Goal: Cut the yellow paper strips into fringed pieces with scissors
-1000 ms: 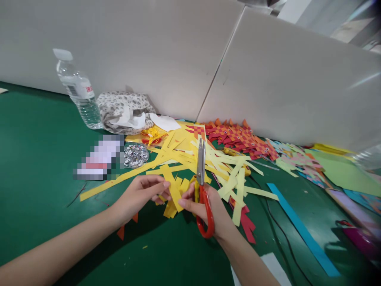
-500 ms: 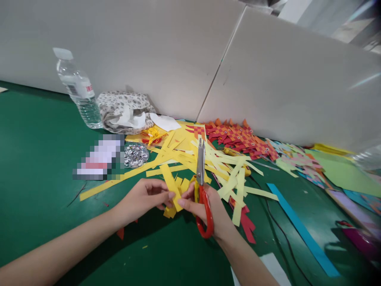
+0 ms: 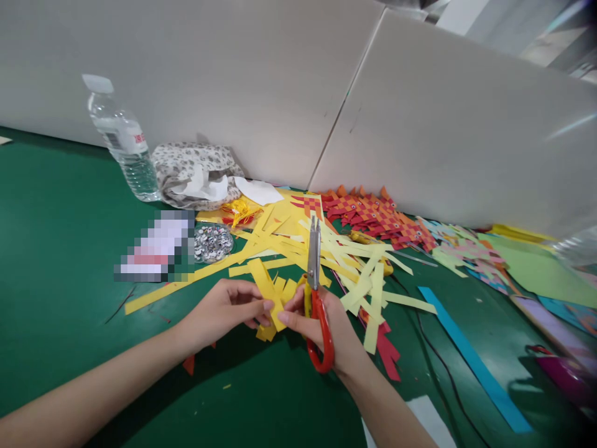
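Head view | left hand (image 3: 233, 311) and right hand (image 3: 340, 323) pinching yellow paper strips (image 3: 263, 279), lower centre | red-handled scissors (image 3: 314, 255) tucked in the right | light, should crease easily: pinch near the crossing | checkered paper fish (image 3: 380, 214), right of centre!

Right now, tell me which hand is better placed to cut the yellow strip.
Probably the right hand: it carries the red-handled scissors, blades pointing away from the person. The left hand shows no tool, its fingers beside the yellow strip.
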`<move>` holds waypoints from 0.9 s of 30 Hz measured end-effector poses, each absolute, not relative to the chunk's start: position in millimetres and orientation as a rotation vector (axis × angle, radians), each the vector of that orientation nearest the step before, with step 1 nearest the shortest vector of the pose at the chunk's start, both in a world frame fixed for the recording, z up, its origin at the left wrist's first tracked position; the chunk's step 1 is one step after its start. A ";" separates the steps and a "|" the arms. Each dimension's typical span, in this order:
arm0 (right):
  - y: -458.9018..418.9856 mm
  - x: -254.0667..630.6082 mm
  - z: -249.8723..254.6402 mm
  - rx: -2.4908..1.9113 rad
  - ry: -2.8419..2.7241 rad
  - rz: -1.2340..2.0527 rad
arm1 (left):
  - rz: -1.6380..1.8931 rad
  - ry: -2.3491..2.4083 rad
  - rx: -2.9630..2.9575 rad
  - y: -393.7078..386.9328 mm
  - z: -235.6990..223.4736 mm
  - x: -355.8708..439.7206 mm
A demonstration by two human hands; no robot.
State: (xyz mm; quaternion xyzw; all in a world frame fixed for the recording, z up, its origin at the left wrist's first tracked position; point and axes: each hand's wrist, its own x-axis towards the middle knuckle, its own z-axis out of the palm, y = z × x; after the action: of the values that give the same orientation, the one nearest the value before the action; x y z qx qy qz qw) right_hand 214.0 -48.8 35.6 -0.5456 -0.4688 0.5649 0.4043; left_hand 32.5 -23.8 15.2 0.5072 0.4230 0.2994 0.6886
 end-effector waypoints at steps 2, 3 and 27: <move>-48.7 214.1 35.0 -1.374 -1.191 1.429 | 0.699 0.954 1.114 -24.2 16.3 32.2; -48.7 214.2 34.6 -1.370 -1.198 1.430 | 0.733 0.961 1.095 -23.8 16.9 32.0; -49.4 216.7 32.0 -1.347 -1.232 1.435 | 0.975 1.042 0.955 -19.7 18.7 30.1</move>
State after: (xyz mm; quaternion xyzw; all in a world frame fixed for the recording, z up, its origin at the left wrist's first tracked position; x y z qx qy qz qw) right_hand 216.7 -49.4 32.0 -0.5322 -0.4866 0.5668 0.3984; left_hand 30.1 -19.7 18.7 0.4209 0.4591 0.4300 0.6536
